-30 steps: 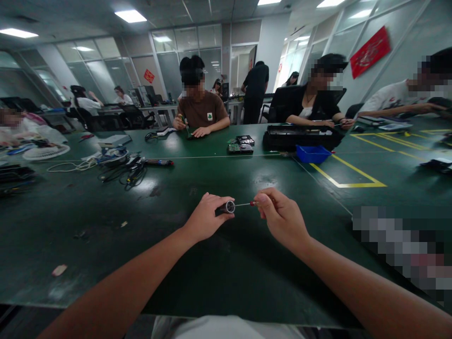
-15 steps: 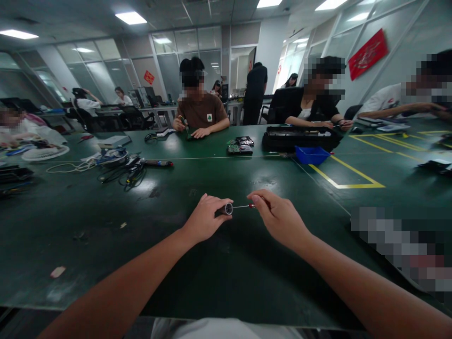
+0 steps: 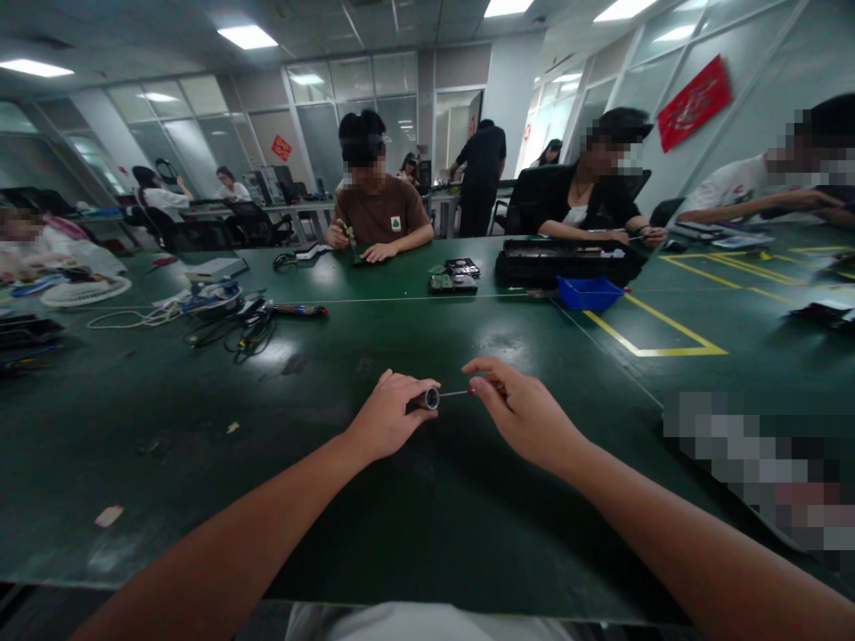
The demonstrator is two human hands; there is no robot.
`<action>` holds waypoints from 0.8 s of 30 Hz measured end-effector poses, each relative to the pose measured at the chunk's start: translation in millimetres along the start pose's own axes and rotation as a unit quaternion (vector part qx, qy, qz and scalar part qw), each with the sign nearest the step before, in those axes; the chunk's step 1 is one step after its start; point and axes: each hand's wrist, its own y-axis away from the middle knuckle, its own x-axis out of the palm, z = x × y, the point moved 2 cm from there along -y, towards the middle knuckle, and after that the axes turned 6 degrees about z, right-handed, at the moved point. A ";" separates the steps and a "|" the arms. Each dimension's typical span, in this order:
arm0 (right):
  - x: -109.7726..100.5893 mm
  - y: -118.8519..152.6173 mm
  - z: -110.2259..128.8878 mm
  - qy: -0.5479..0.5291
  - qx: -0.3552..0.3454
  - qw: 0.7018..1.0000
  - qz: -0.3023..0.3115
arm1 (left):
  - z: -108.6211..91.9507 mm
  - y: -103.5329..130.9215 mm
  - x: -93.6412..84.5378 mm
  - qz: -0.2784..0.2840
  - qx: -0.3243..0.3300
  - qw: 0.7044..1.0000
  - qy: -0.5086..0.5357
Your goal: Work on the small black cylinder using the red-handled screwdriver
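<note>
My left hand [image 3: 389, 412] is closed round a small grey cylindrical part [image 3: 431, 398], whose round open end faces me. From the right, my right hand [image 3: 525, 405] grips a screwdriver [image 3: 455, 393] with a thin metal shaft and a red handle, pinched between thumb and fingers. The shaft lies nearly level, and its tip is at the right side of the cylinder; whether it sits inside a screw I cannot tell. Most of the handle is hidden by my right fingers. Both hands are just above the green tabletop [image 3: 427, 534].
Beyond my hands lie hard drives [image 3: 454, 283], a blue tray [image 3: 589, 294] and a long black housing [image 3: 567, 263]. Tangled cables [image 3: 250, 325] and a dark pen-like tool [image 3: 299, 310] are at the left. Across the table, a person in a brown shirt [image 3: 384, 214] works with a tool.
The right fingers have shifted slightly left and spread a little on the screwdriver handle, covering more of its red part. The left hand and cylinder have barely moved.
</note>
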 end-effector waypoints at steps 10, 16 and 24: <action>-1.3 -0.8 -0.8 0.007 0.015 1.000 -0.007 | -1.3 0.3 -2.7 -0.008 -0.007 1.000 0.015; -0.2 1.2 2.3 -0.039 0.023 0.999 -0.018 | -0.8 -0.6 1.9 0.008 0.000 1.000 0.001; 6.0 0.0 -10.9 -0.147 0.015 0.987 -0.063 | -3.7 -0.9 -3.4 -0.016 -0.031 0.999 0.025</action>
